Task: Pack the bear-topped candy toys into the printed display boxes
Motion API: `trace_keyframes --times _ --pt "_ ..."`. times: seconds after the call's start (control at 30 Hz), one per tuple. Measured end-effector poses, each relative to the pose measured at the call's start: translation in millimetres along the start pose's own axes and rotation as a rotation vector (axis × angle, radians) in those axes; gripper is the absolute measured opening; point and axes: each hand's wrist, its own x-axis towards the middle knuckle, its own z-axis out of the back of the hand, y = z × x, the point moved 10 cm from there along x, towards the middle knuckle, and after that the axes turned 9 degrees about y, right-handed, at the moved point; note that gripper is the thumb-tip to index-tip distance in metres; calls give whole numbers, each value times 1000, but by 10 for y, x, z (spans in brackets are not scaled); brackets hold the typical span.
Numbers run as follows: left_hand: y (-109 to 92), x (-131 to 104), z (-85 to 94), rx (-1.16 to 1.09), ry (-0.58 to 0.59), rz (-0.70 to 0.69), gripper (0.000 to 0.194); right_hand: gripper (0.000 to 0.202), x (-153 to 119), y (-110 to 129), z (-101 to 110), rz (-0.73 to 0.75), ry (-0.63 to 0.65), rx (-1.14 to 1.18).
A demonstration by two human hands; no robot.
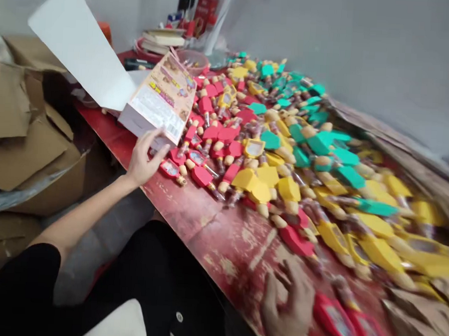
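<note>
My left hand (144,159) grips the near end of a printed cardboard box (166,97), its fingers at the lower corner. The box is tilted, and a large white flap (82,45) stands out to its left; its inside is hidden from me. My right hand (288,304) is low over the table's near edge, blurred, fingers apart and nothing visible in them. Beside it lie several red plastic pieces (339,319) with pale windows. Red toy-like pieces with wooden knobs and clear tubes (201,176) lie close to my left hand.
Yellow pieces (261,182) and green pieces (318,143) are heaped across the red table (195,221) toward the wall. Books (163,38) and a pink bowl (192,61) stand at the far end. Cardboard boxes (26,142) crowd the floor on the left. Brown cardboard (423,319) lies at right.
</note>
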Motion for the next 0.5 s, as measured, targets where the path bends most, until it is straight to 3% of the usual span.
trace_keyframes --times 0.1,0.13,0.2,0.3,0.37,0.43,0.5 --pt "825 439 498 295 -314 235 107 51 57 127 -440 88 74 45" --pt "969 622 609 332 -315 232 118 51 51 116 -533 80 88 89" --pt "1131 966 791 319 -252 207 117 51 8 39 -633 40 106 170" --pt "1191 1335 898 263 -60 225 91 49 -94 -81 -632 10 118 181" --pt "1138 1477 847 228 63 220 80 46 -158 -122 -613 10 126 152" --pt "972 1544 730 182 129 153 77 45 -210 -124 -620 23 128 144" --pt "652 1514 569 204 135 23 76 44 -240 -102 -638 26 106 169"
